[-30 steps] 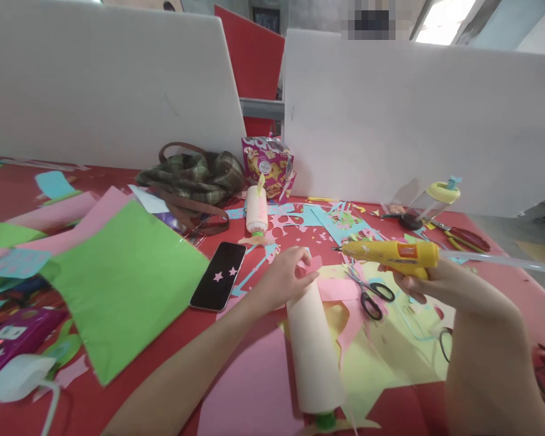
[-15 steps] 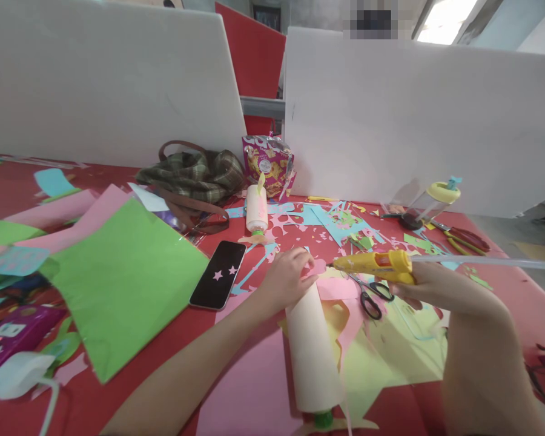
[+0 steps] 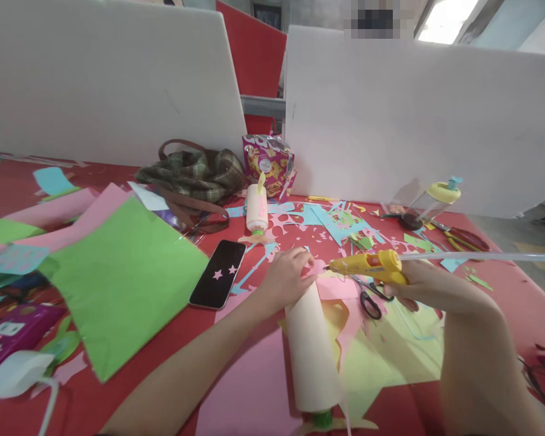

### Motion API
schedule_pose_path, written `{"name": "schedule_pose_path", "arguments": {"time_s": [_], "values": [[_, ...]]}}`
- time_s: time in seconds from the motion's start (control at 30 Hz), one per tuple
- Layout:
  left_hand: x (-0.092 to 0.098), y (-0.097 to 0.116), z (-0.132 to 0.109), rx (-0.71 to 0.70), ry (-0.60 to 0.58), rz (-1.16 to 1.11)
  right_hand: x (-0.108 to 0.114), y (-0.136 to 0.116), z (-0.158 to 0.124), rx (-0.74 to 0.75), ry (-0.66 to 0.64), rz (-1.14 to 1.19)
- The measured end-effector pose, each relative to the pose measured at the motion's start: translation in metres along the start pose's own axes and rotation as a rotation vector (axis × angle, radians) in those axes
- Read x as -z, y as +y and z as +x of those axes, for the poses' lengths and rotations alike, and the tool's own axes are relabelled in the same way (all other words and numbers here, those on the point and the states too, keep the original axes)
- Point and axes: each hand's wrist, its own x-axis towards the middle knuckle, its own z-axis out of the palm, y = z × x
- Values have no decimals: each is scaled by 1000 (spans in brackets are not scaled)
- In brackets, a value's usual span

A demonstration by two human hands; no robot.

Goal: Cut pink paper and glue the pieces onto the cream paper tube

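My left hand point(image 3: 288, 275) pinches a small pink paper piece point(image 3: 317, 267) at the far end of a large cream-wrapped bottle point(image 3: 313, 357). The bottle lies on its side, its green cap toward me. In my right hand point(image 3: 411, 284) is a yellow glue gun point(image 3: 367, 265), its tip at the pink piece and a long clear glue stick point(image 3: 481, 257) out of its back. Black-handled scissors point(image 3: 370, 303) lie beneath the gun on paper scraps. Pink paper point(image 3: 245, 375) and pale yellow paper point(image 3: 390, 351) are spread under and beside the bottle.
Left of my hands are a phone point(image 3: 218, 274) with two pink stars and a green sheet point(image 3: 127, 278). Farther back are a plaid bag point(image 3: 195, 172), a snack bag point(image 3: 270, 163), a small wrapped bottle point(image 3: 257, 209), a clear jar point(image 3: 431, 203) and red-handled pliers point(image 3: 465, 238).
The glue gun and my right hand have shifted slightly left, bringing the tip closer to the pink piece. My left hand has stayed in place.
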Motion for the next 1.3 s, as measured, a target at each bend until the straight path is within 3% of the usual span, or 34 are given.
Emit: {"name": "schedule_pose_path", "arguments": {"time_s": [0.67, 1.17, 1.3], "values": [[1, 2, 0, 20, 3, -31, 0, -3, 3, 53, 50, 13], [0, -1, 0, 26, 26, -53, 1, -6, -3, -46, 3, 28], [1, 0, 0, 26, 36, -80, 1, -3, -1, -29, 47, 1]]}}
